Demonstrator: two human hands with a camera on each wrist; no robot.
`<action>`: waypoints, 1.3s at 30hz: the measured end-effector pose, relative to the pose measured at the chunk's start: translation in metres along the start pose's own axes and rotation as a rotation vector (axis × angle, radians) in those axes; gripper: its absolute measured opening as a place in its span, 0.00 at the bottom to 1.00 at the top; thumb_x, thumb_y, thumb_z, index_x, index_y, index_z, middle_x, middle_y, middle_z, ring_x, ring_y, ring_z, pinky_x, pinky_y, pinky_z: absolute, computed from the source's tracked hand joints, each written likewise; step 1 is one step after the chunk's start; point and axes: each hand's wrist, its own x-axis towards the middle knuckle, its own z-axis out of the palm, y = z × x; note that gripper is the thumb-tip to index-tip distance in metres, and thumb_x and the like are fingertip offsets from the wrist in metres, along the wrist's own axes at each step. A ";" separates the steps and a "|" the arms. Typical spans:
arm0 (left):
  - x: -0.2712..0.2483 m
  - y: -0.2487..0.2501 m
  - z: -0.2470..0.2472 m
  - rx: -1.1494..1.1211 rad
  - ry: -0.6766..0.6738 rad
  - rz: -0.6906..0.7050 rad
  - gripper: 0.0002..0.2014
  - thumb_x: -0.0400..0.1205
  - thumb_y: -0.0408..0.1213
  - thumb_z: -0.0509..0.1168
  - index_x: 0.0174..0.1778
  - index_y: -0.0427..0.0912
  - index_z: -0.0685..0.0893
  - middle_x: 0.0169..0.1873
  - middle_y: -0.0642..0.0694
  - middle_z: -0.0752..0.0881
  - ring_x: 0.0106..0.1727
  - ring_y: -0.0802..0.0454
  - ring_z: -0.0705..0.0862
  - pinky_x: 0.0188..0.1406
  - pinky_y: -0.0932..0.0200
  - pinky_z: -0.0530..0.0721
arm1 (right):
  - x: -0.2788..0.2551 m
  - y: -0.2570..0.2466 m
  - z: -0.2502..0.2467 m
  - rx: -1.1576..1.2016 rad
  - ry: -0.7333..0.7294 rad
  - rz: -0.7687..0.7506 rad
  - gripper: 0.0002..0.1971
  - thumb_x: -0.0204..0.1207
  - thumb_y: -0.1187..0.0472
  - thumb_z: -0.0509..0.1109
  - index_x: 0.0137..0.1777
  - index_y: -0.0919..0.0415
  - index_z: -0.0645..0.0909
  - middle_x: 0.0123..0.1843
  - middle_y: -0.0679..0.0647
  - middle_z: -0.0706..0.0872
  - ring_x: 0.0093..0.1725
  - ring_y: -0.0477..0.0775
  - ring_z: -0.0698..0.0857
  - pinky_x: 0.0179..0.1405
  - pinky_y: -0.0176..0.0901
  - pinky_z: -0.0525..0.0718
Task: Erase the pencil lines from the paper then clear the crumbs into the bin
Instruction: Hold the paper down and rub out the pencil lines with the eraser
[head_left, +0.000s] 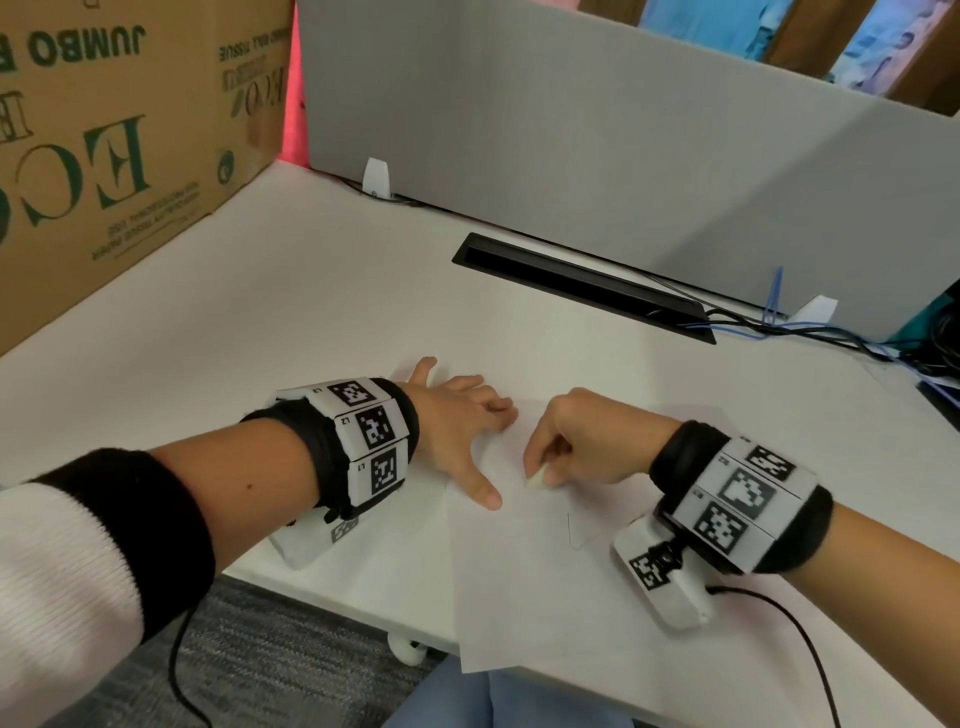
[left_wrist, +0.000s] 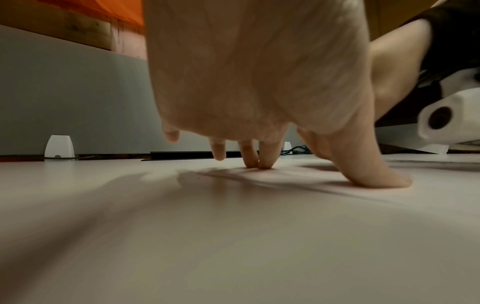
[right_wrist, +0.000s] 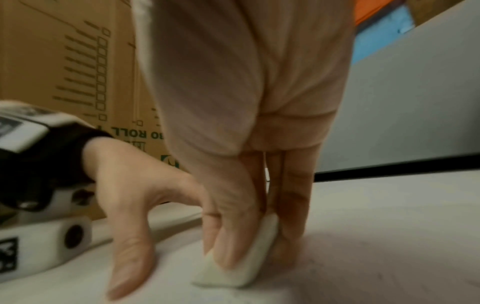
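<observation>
A white sheet of paper (head_left: 545, 587) lies on the desk near its front edge, with a faint pencil line (head_left: 571, 535) on it. My left hand (head_left: 457, 431) presses flat on the paper's upper left part, fingers spread, thumb (left_wrist: 374, 174) and fingertips (left_wrist: 259, 162) down. My right hand (head_left: 582, 441) pinches a white eraser (head_left: 537, 479) between thumb and fingers, its bottom edge on the paper (right_wrist: 376, 257) just right of the left thumb. The eraser (right_wrist: 233, 267) shows close up in the right wrist view. No bin is in view.
A large cardboard box (head_left: 104, 135) stands at the left back of the white desk (head_left: 260, 322). A grey partition (head_left: 571, 130) runs along the back, with a black cable slot (head_left: 576, 283) and cables (head_left: 831, 332) at the right. Carpet (head_left: 270, 654) lies below the front edge.
</observation>
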 end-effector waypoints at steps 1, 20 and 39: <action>0.000 0.000 0.000 0.002 0.002 0.001 0.50 0.71 0.70 0.61 0.82 0.57 0.43 0.81 0.62 0.44 0.82 0.55 0.34 0.73 0.32 0.26 | -0.002 0.000 0.000 0.015 -0.011 -0.005 0.09 0.71 0.65 0.73 0.49 0.57 0.89 0.45 0.55 0.90 0.40 0.46 0.81 0.45 0.33 0.79; 0.000 -0.007 0.000 -0.065 -0.013 0.019 0.47 0.71 0.69 0.62 0.81 0.63 0.45 0.81 0.65 0.44 0.82 0.58 0.36 0.71 0.32 0.26 | 0.017 -0.005 -0.003 0.003 0.103 -0.061 0.10 0.70 0.66 0.73 0.51 0.59 0.89 0.38 0.43 0.85 0.34 0.38 0.77 0.38 0.20 0.71; 0.003 -0.009 -0.006 -0.039 -0.044 0.010 0.47 0.74 0.66 0.62 0.81 0.60 0.40 0.81 0.65 0.40 0.81 0.58 0.34 0.76 0.37 0.30 | -0.019 0.027 0.004 0.174 0.236 0.024 0.09 0.72 0.67 0.74 0.50 0.59 0.89 0.42 0.45 0.86 0.36 0.34 0.80 0.40 0.18 0.76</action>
